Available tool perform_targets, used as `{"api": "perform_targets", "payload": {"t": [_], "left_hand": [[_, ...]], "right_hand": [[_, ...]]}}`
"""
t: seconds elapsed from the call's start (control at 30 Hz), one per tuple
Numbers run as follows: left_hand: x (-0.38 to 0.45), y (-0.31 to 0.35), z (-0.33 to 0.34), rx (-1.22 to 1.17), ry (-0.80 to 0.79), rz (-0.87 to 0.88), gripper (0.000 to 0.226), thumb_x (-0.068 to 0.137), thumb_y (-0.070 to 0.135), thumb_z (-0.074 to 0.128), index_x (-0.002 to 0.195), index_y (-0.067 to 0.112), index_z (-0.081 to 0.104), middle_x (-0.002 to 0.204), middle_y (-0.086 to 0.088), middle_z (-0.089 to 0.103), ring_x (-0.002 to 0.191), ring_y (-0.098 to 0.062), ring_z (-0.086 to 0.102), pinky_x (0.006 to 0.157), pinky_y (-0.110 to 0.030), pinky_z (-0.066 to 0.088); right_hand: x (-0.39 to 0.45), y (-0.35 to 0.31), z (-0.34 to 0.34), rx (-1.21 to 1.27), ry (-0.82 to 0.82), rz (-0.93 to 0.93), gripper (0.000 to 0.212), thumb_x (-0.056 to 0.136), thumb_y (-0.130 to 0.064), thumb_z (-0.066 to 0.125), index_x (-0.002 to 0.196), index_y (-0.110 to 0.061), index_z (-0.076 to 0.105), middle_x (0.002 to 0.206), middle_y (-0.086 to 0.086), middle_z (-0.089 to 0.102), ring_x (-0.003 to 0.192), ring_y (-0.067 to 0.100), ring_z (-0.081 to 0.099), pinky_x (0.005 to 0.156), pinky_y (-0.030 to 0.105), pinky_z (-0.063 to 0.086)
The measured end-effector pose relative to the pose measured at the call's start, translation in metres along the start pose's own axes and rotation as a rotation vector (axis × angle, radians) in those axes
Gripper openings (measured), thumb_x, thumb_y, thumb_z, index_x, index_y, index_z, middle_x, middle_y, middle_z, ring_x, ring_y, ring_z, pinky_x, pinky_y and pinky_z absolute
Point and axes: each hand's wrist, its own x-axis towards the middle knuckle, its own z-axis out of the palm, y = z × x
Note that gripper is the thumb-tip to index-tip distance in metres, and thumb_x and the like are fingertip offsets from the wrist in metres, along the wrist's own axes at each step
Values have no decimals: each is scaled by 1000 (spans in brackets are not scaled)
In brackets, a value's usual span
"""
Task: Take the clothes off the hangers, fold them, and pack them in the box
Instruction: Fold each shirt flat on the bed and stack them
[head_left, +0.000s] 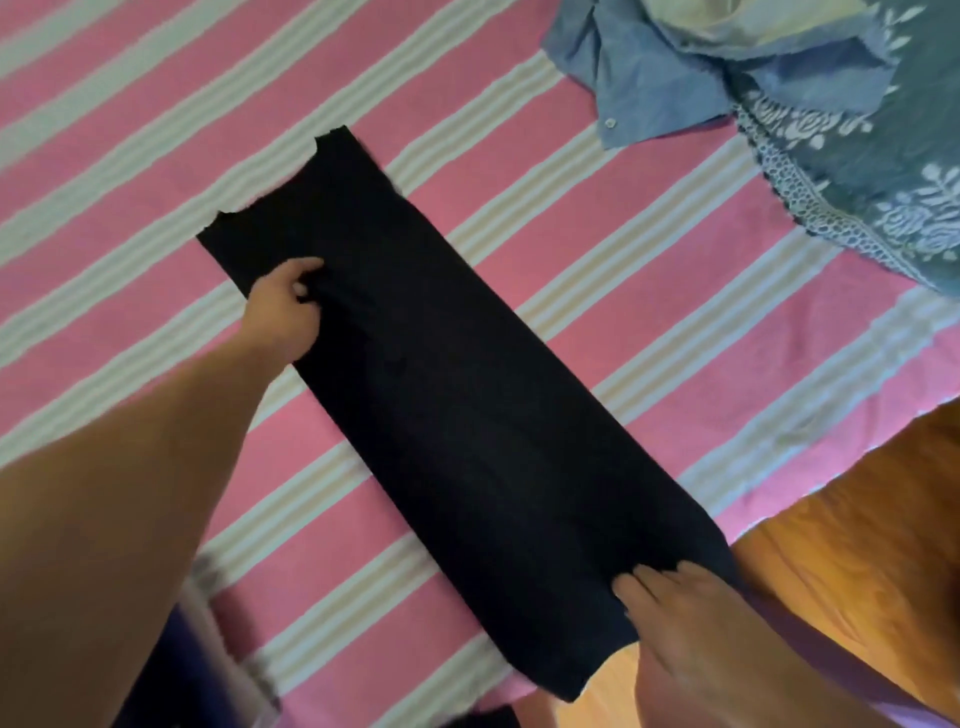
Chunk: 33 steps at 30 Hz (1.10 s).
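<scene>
You are working over a bed (156, 104) covered with a pink-and-white striped sheet. A black garment (441, 389), folded into a long strip, lies flat and diagonal across it. At the far right corner lies a heap of blue clothes (753, 78), well apart from the strip.

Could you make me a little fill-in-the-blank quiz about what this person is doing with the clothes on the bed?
1. The long garment laid flat on the bed is ____ in colour.
2. The bedspread has white and ____ stripes.
3. The left hand pinches the garment near its far end, while the ____ hand rests near its close end.
4. The crumpled shirt at the top is ____.

Missing words: black; pink; right; blue
</scene>
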Motion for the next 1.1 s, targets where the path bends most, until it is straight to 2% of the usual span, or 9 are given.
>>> {"api": "perform_targets", "payload": {"t": [0.07, 0.13, 0.37, 0.57, 0.7, 0.83, 0.93, 1.0, 1.1], "left_hand": [[4, 7, 7, -486, 8, -228, 58, 89, -7, 47, 137, 26, 54, 98, 1, 63, 82, -20, 63, 76, -32, 58], [11, 18, 7, -750, 23, -286, 44, 92, 2, 51, 128, 27, 59, 103, -1, 66, 77, -15, 61, 71, -29, 58], [24, 39, -10, -516, 211, -140, 35, 91, 2, 54, 112, 24, 70, 111, 2, 69, 86, -12, 67, 66, -24, 54], [-24, 13, 17, 3, 181, -271, 54, 98, 16, 51, 151, 16, 40, 151, -15, 34, 135, -33, 42, 113, -38, 35], [-157, 3, 63, -171, 236, -188, 55, 93, 18, 61, 146, 15, 44, 143, -12, 39, 129, -27, 43, 111, -35, 34], [-299, -33, 117, -559, 68, -696, 49, 90, 30, 69, 132, 13, 49, 120, -11, 64, 103, -24, 64, 94, -42, 52], [-362, -35, 153, -620, -64, -827, 28, 93, 39, 70, 107, 15, 63, 99, -5, 71, 89, -20, 69, 78, -37, 54], [-380, -28, 173, -661, -143, -800, 24, 94, 40, 70, 98, 16, 68, 92, -2, 74, 87, -20, 71, 78, -36, 56], [-393, -19, 192, -732, -235, -757, 7, 98, 31, 66, 102, 27, 70, 95, 6, 76, 93, -17, 73, 85, -36, 58]], "right_hand": [[0, -7, 14, 34, -104, 41, 56, 47, -16, 85, 90, -24, 50, 64, -10, 51, 46, 13, 51, 54, 29, 37], [1, -13, 11, 72, -124, 64, 54, 48, -13, 87, 88, -26, 53, 65, -11, 51, 48, 13, 50, 53, 28, 39], [-6, -30, -16, 115, -53, 13, 51, 42, -9, 85, 86, -22, 62, 67, -9, 55, 52, 12, 48, 61, 25, 32], [4, -38, 0, 24, -272, -168, 18, 86, -40, 52, 88, -31, 68, 76, -13, 58, 66, 9, 57, 61, 27, 51], [17, -10, -26, 159, -256, 182, 12, 93, -18, 56, 87, -27, 61, 81, -11, 56, 72, 11, 56, 62, 16, 37], [16, 35, -35, 359, -135, 556, 13, 98, -21, 61, 110, -17, 62, 101, -1, 59, 92, 20, 59, 77, 26, 46], [17, 47, -23, 481, -206, 649, 22, 91, -29, 73, 107, -19, 62, 101, -3, 56, 92, 17, 58, 80, 33, 50], [17, 49, -10, 613, -237, 672, 15, 87, -28, 77, 91, -16, 68, 89, -5, 66, 82, 15, 66, 70, 33, 53], [11, 56, -5, 732, -266, 658, 11, 91, -27, 73, 95, -16, 73, 89, -7, 73, 85, 12, 71, 68, 27, 56]]}}
